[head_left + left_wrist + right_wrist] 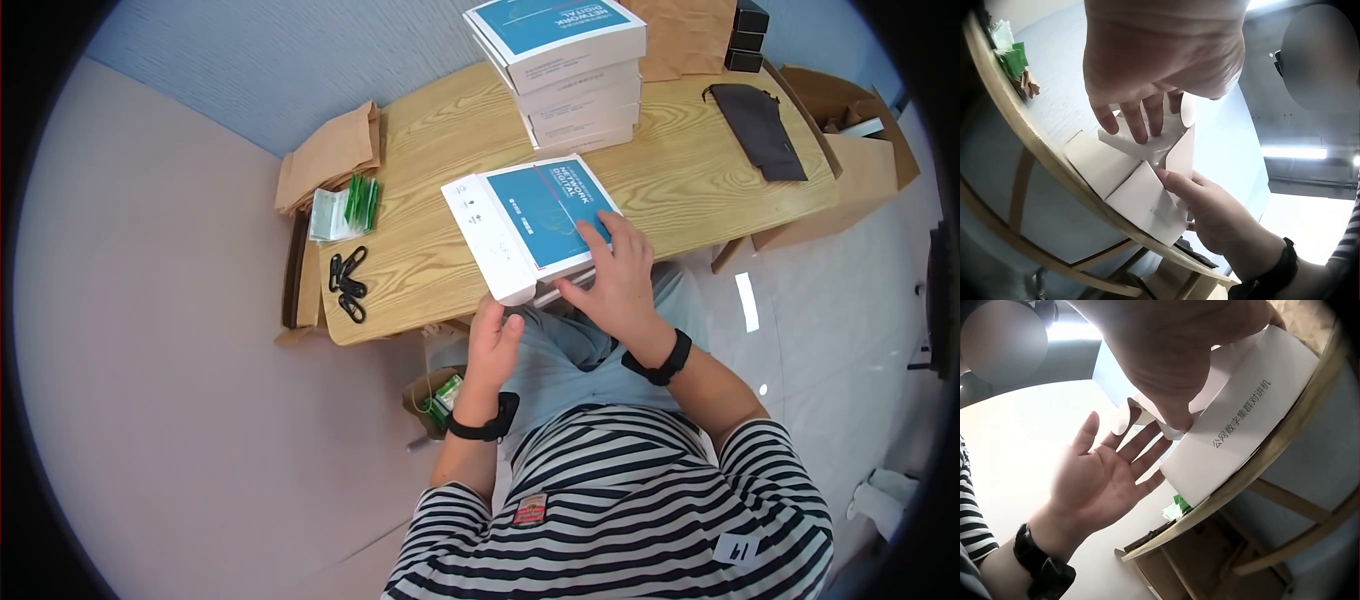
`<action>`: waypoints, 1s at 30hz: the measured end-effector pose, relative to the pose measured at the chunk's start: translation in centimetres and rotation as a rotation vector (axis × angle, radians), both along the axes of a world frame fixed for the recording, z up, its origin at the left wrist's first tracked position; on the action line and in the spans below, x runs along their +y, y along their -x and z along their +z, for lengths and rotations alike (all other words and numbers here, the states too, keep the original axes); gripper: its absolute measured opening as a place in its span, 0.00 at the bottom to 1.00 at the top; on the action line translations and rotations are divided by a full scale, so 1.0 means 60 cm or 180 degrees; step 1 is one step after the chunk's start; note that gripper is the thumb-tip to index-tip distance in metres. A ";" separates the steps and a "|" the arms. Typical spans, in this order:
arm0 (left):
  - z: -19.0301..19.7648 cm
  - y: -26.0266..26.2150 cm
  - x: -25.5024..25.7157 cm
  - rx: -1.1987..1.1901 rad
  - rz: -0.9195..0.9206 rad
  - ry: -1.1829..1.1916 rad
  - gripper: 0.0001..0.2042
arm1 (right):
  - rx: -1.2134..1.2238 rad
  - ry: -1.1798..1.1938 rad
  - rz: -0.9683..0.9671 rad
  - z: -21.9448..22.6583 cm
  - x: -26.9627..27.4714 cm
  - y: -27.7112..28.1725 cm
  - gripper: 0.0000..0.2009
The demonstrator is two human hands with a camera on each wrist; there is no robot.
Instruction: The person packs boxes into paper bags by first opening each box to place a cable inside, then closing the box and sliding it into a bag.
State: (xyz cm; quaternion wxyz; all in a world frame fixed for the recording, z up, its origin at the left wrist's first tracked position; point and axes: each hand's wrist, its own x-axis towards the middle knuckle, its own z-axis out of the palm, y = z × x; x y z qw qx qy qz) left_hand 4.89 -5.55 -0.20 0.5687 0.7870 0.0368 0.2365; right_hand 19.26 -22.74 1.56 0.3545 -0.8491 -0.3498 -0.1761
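A white carton point(530, 205) with a blue printed top lies at the table's front edge, its end flap point(488, 240) opened out to the left. My right hand point(622, 282) grips the carton near its right front corner, fingers over the blue top and thumb at the open front side. The left hand point(494, 345) is just below the flap, palm turned toward the carton. In the right wrist view the left fingers point(1144, 450) are stretched out and reach behind the box's open end. The left wrist view shows loose side panels point(1147, 200) standing out around the opening.
A stack of similar cartons point(580, 95) stands at the back of the wooden table point(430, 130). Black clips point(348, 285), green packets point(358, 205) and brown paper bags point(335, 150) lie on the left. A dark pouch point(757, 130) lies on the right, near a cardboard box point(850, 180).
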 end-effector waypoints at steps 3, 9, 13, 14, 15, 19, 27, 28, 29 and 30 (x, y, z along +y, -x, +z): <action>-0.023 -0.002 0.001 -0.0027 0.0163 -0.0169 0.32 | -0.0090 0.0001 0.0009 -0.003 -0.001 -0.002 0.41; -0.013 -0.010 0.000 0.0075 0.0324 -0.0780 0.36 | -0.0107 0.0002 -0.0039 0.001 -0.002 -0.002 0.41; -0.014 -0.016 -0.009 0.0359 0.0493 -0.1477 0.37 | 0.0055 -0.0358 0.0087 0.011 -0.006 -0.009 0.41; -0.011 -0.021 -0.014 0.0357 0.0494 -0.1474 0.37 | 0.0054 -0.0355 0.0088 0.013 -0.008 -0.011 0.41; -0.006 -0.031 -0.020 0.0036 0.0713 -0.1412 0.36 | 0.0029 -0.0350 0.0143 0.016 -0.011 -0.014 0.41; 0.007 -0.048 0.007 -0.0114 0.0443 -0.1616 0.34 | 0.0045 -0.0353 0.0205 0.020 -0.013 -0.017 0.40; 0.008 -0.057 0.010 0.0162 0.0569 -0.1691 0.33 | 0.0162 -0.0321 0.0264 0.012 -0.019 -0.023 0.40; 0.003 -0.057 0.014 0.0217 0.0561 -0.1715 0.33 | 0.0189 -0.0304 0.0293 0.010 -0.019 -0.024 0.40; -0.003 -0.058 0.016 0.0217 0.0573 -0.1710 0.33 | 0.0186 -0.0300 0.0304 0.008 -0.020 -0.025 0.40; -0.009 -0.060 0.019 0.0244 0.0589 -0.1678 0.31 | 0.0146 -0.0301 0.0311 0.005 -0.020 -0.026 0.39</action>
